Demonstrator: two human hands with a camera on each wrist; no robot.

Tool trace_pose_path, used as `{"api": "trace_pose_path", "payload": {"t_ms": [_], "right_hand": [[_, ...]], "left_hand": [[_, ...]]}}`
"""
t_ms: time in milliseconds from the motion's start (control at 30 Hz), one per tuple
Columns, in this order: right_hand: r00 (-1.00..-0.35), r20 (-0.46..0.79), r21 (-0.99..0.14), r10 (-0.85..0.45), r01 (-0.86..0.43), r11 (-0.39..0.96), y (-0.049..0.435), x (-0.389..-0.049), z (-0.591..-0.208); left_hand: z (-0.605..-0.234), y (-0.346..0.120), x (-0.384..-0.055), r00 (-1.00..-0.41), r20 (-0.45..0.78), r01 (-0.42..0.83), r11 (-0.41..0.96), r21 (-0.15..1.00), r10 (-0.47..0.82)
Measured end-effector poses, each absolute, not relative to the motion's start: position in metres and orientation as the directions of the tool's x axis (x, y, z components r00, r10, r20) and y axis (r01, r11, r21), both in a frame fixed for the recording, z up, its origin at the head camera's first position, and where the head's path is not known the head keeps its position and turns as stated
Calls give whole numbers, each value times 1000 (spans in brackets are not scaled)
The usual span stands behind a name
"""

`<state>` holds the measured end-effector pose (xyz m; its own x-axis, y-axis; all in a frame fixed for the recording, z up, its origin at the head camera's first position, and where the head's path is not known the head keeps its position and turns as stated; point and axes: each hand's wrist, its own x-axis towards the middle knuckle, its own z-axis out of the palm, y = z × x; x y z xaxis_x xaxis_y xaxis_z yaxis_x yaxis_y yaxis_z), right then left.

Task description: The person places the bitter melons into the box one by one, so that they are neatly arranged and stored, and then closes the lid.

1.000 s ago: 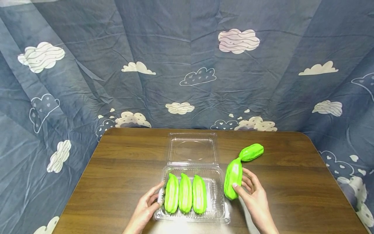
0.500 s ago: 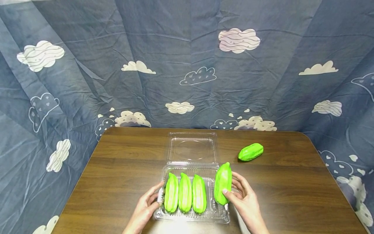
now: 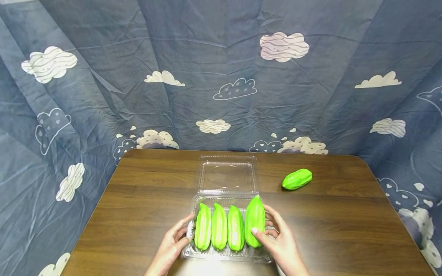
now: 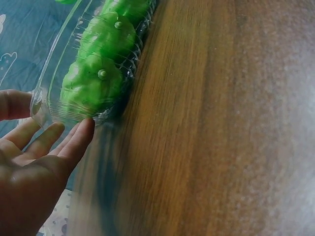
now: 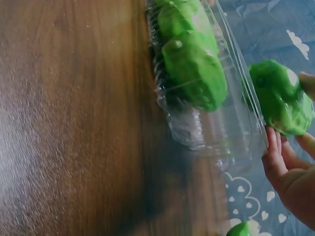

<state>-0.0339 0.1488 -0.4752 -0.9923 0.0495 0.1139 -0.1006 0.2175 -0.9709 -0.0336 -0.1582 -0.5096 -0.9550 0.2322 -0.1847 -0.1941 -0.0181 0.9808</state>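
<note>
My right hand grips a bright green, ridged, gourd-like piece, its pointed end facing away. The piece is over the right side of a clear plastic clamshell container; in the right wrist view it shows above the rim. Three similar green gourds lie side by side in the container's base, tips pointing to the back. At the left edge, my left hand holds the container's rim and side wall between thumb and fingers. Lobed ends with small nubs show through the clear wall in the left wrist view.
The container's lid lies folded back behind its base. Another green gourd rests on the brown wooden table at the back right. A blue cloth with clouds hangs behind the table.
My right hand has carried its green gourd leftward, from right of the container to over its right side. The left hand has stayed at the container's left edge.
</note>
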Motion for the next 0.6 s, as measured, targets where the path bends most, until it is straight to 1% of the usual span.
{"api": "trace_pose_path", "payload": {"t_ms": [133,333,600], "right_hand": [[-988,141,-932,56,-114,343,145,-34,-478],[-979,192,-820,64,-124,559,144,-35,-483],[-955,288,-714,67,-168,680,137,-34,-490]], "left_hand": [[-509,-158,-34,-955,-187,-198,-24,980,229],[-508,-157,-34,-954,-192,-201,-19,979,229],[-508,-157,-32,-954,-196,-204,-14,979,227]]}}
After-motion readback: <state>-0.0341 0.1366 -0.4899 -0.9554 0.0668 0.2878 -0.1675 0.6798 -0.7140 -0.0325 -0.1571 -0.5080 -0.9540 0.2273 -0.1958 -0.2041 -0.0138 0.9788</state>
